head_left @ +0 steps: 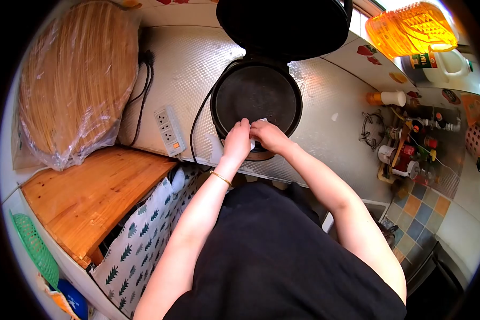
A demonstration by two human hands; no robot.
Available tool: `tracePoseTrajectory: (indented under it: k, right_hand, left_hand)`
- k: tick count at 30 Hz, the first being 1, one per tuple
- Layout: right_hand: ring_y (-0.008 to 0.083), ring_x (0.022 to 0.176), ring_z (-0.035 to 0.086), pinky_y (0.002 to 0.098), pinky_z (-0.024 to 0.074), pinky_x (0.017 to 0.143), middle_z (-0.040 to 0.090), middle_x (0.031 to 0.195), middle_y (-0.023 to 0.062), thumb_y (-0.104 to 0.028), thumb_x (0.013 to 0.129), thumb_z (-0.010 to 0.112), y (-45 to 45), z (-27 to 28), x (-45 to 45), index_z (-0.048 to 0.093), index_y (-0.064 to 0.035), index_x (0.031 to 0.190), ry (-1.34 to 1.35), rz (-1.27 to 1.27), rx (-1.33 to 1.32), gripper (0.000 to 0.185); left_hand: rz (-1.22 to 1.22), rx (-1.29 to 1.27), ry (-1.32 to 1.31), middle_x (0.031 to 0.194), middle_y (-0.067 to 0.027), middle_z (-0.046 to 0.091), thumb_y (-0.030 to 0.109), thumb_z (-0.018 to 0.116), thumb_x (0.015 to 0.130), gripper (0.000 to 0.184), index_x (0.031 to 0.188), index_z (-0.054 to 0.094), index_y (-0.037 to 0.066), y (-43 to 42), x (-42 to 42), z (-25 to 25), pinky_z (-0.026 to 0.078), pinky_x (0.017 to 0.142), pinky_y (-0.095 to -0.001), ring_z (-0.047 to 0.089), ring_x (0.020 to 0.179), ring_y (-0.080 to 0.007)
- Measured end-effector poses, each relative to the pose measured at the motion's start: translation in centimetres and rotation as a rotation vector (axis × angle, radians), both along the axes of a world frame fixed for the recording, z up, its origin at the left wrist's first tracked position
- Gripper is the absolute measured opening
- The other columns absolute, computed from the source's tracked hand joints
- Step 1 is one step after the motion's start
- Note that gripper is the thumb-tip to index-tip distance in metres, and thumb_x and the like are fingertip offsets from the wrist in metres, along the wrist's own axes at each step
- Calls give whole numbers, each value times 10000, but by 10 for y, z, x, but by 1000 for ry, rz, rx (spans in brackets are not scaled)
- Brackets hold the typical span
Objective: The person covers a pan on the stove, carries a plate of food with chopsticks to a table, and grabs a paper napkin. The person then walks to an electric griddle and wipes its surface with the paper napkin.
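A round black electric griddle (258,96) stands on the metal-covered counter, its dark lid (285,24) raised at the back. Over its near rim my left hand (237,140) and my right hand (269,136) are close together, fingers closed. Between them is something thin and white, apparently a tissue (253,144), with small parts showing around the fingers. Most of it is hidden by the hands. The cooking plate looks dark with a few small specks.
Left of the griddle lie a power strip (169,130) and black cords. A large round wooden board (77,80) in plastic leans at far left, above a wooden tabletop (98,192). On the right are a gas burner (373,129), several bottles and jars, and an orange oil jug (410,29).
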State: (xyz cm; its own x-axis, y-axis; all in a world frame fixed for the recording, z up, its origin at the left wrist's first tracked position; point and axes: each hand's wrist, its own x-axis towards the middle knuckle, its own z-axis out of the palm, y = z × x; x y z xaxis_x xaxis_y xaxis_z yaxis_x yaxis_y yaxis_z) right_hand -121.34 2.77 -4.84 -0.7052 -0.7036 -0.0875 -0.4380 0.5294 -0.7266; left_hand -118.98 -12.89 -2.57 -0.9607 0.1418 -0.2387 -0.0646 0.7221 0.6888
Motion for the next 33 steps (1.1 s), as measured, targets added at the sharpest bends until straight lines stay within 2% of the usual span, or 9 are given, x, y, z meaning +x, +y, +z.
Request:
tracePoseTrajectory:
  k: [6, 12, 14, 20, 24, 28, 30, 32, 33]
  right_hand:
    - [314, 865, 585, 401, 477, 751, 588, 828, 113, -27, 692, 576, 24, 8, -16, 656, -69, 775, 130, 81, 9, 122]
    - [300, 894, 537, 383, 456, 776, 573, 853, 89, -12, 740, 577, 45, 22, -68, 618, -82, 814, 199, -193, 3, 109]
    - [301, 888, 538, 389, 463, 765, 568, 864, 84, -18, 750, 583, 44, 13, -65, 610, -90, 829, 173, -301, 14, 111]
    - [312, 883, 552, 407, 476, 748, 562, 889, 96, -7, 732, 584, 32, 5, -23, 594, -114, 912, 229, -468, 149, 211]
    - [321, 886, 565, 425, 487, 722, 564, 897, 109, 14, 712, 575, 15, 11, 8, 584, -115, 922, 147, -544, 213, 247]
    - [322, 857, 580, 430, 494, 707, 572, 856, 116, -20, 733, 558, -12, 11, 34, 575, -99, 903, 108, -538, 239, 189]
    - [346, 838, 578, 454, 481, 705, 578, 839, 120, -35, 719, 596, -26, 10, 41, 567, -108, 865, 66, -554, 204, 167]
    - [271, 812, 610, 383, 495, 694, 598, 839, 93, -18, 737, 601, -33, 4, 42, 587, -96, 911, 28, -556, 189, 191]
    - [233, 812, 610, 354, 493, 697, 604, 849, 78, -12, 753, 603, -33, 2, 41, 591, -90, 936, -163, -618, 25, 200]
  left_hand:
    - [7, 100, 31, 865, -199, 575, -3, 577, 762, 180, 876, 441, 31, 18, 0, -5, 457, 690, -493, 573, 844, -423]
    - [14, 122, 200, 916, -182, 588, -92, 483, 756, 255, 984, 545, 4, 21, -41, 8, 502, 767, -420, 609, 881, -350]
    - [1, 129, 205, 926, -197, 574, -100, 479, 737, 278, 977, 557, 17, 20, -47, 9, 481, 780, -452, 579, 894, -395]
    - [50, 180, 148, 947, -186, 582, -117, 469, 726, 296, 969, 580, 9, 13, -33, 14, 485, 802, -425, 584, 908, -377]
    - [64, 186, 134, 942, -174, 585, -128, 453, 734, 303, 976, 576, 6, 2, -14, 15, 494, 803, -402, 599, 906, -347]
    - [92, 167, 90, 934, -157, 584, -144, 427, 759, 315, 995, 572, 6, -7, -2, 18, 501, 817, -361, 609, 908, -305]
    - [106, 165, 73, 944, -156, 584, -152, 422, 759, 325, 1001, 573, 4, -11, 1, 20, 499, 824, -353, 606, 916, -299]
    - [164, 240, 96, 982, -161, 576, -157, 427, 749, 346, 1024, 564, 3, -16, 4, 22, 497, 830, -365, 601, 925, -314]
    - [194, 276, 109, 1002, -164, 572, -160, 430, 745, 357, 1036, 559, 2, -19, 4, 25, 497, 833, -370, 598, 930, -321]
